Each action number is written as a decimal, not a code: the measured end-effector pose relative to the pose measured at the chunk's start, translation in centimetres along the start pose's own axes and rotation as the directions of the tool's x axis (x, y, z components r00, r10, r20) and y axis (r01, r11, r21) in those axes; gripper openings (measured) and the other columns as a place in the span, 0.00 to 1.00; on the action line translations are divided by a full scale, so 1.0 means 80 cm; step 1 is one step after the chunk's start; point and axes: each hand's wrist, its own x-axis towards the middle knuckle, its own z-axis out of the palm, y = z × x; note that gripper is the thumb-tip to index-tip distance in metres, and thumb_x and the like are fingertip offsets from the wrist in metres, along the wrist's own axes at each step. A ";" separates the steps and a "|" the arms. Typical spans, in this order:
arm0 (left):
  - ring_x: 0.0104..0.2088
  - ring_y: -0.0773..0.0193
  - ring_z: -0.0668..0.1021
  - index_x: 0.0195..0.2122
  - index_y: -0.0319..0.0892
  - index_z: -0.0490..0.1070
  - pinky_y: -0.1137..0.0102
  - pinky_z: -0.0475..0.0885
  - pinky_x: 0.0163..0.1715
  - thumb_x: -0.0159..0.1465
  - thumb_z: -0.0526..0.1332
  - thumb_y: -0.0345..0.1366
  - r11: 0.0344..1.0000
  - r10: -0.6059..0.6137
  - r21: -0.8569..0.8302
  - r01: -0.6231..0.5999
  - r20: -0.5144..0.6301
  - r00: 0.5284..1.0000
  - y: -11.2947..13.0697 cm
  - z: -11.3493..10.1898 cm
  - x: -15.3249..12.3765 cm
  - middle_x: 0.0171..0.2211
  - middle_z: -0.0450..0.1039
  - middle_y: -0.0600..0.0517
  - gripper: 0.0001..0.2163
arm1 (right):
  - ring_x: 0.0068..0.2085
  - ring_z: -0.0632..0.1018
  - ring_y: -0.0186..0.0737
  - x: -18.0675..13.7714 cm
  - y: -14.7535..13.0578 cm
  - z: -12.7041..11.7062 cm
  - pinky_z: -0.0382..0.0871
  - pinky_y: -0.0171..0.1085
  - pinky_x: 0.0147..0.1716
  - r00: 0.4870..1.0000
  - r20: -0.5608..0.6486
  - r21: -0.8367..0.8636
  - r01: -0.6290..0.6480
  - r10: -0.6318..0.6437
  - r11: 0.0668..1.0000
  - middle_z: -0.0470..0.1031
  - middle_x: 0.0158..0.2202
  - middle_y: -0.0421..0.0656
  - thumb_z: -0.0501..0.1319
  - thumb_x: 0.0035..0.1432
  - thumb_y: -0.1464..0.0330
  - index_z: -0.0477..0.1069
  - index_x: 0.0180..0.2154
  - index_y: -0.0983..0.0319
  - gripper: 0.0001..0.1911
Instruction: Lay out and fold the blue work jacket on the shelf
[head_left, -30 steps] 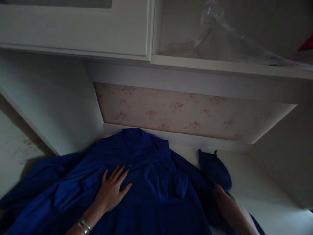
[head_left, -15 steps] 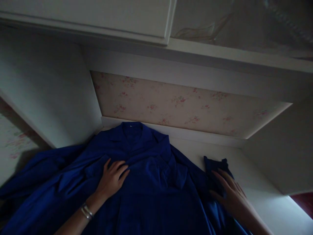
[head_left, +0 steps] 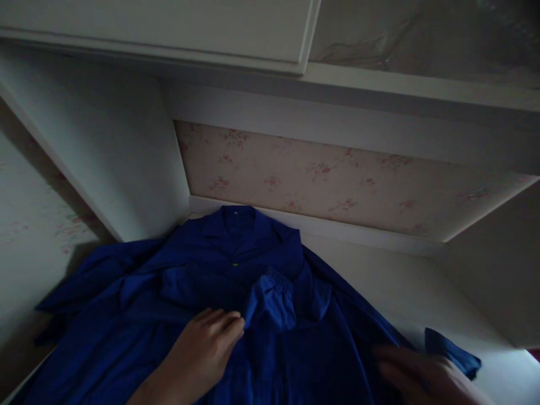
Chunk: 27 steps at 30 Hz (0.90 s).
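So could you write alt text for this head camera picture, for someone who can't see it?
A blue jacket lies spread, collar away, on a white surface in a dim alcove. The left hand rests on its front beside a folded-in cuff; the blurred right hand is at its right edge. Floral wallpaper and white cabinets lie behind.

Both arms come in bare from the bottom edge, with no sleeve on either forearm as far as it shows. The left hand (head_left: 202, 354) is bare too, with no glove and no ring to be seen on its fingers (head_left: 225, 322). The right hand (head_left: 415, 374) is blurred; it looks ungloved, and finer detail cannot be made out.
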 end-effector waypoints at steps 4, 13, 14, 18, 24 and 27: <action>0.40 0.53 0.83 0.60 0.48 0.65 0.61 0.78 0.40 0.65 0.61 0.41 0.991 -0.108 -0.068 0.111 0.055 0.993 0.014 0.024 -0.014 0.44 0.81 0.50 0.22 | 0.32 0.79 0.39 0.094 -0.154 0.062 0.76 0.41 0.35 0.957 0.137 0.220 0.224 -0.257 0.950 0.77 0.46 0.44 0.50 0.66 0.53 0.71 0.50 0.54 0.20; 0.43 0.66 0.81 0.48 0.49 0.75 0.76 0.76 0.44 0.56 0.48 0.17 0.919 -0.092 -0.385 0.092 0.018 0.996 0.009 0.049 -0.046 0.45 0.79 0.52 0.27 | 0.43 0.79 0.48 0.205 -0.273 0.213 0.71 0.44 0.46 0.687 0.494 0.138 0.543 -0.533 0.828 0.79 0.41 0.45 0.62 0.57 0.66 0.77 0.41 0.59 0.10; 0.42 0.66 0.81 0.46 0.49 0.76 0.76 0.76 0.41 0.54 0.47 0.17 0.911 -0.102 -0.403 0.092 -0.005 0.995 0.007 0.045 -0.050 0.43 0.80 0.53 0.27 | 0.43 0.79 0.46 0.209 -0.267 0.210 0.70 0.43 0.46 0.679 0.500 0.135 0.553 -0.538 0.822 0.79 0.39 0.44 0.58 0.60 0.68 0.77 0.38 0.59 0.09; 0.35 0.65 0.80 0.44 0.49 0.77 0.72 0.75 0.36 0.51 0.48 0.17 0.942 -0.044 -0.333 0.030 -0.034 0.998 0.006 0.038 -0.061 0.36 0.80 0.54 0.28 | 0.50 0.76 0.43 0.213 -0.239 0.187 0.67 0.40 0.51 0.672 0.481 0.146 0.572 -0.563 0.807 0.71 0.56 0.48 0.57 0.63 0.65 0.68 0.55 0.59 0.19; 0.35 0.62 0.75 0.28 0.45 0.74 0.70 0.70 0.34 0.48 0.52 0.16 0.953 -0.036 -0.302 0.025 -0.030 0.999 0.038 0.042 -0.051 0.27 0.75 0.54 0.18 | 0.50 0.76 0.52 0.180 -0.252 0.225 0.64 0.53 0.53 0.653 0.486 0.130 0.603 -0.580 0.787 0.74 0.51 0.45 0.64 0.57 0.61 0.73 0.51 0.54 0.19; 0.32 0.65 0.75 0.24 0.44 0.69 0.72 0.69 0.32 0.49 0.52 0.17 0.929 -0.151 -0.355 0.101 -0.118 0.981 0.048 0.031 -0.050 0.24 0.73 0.55 0.14 | 0.41 0.77 0.44 0.183 -0.263 0.231 0.66 0.49 0.48 0.721 0.382 0.150 0.569 -0.578 0.808 0.76 0.40 0.43 0.55 0.64 0.66 0.75 0.36 0.59 0.10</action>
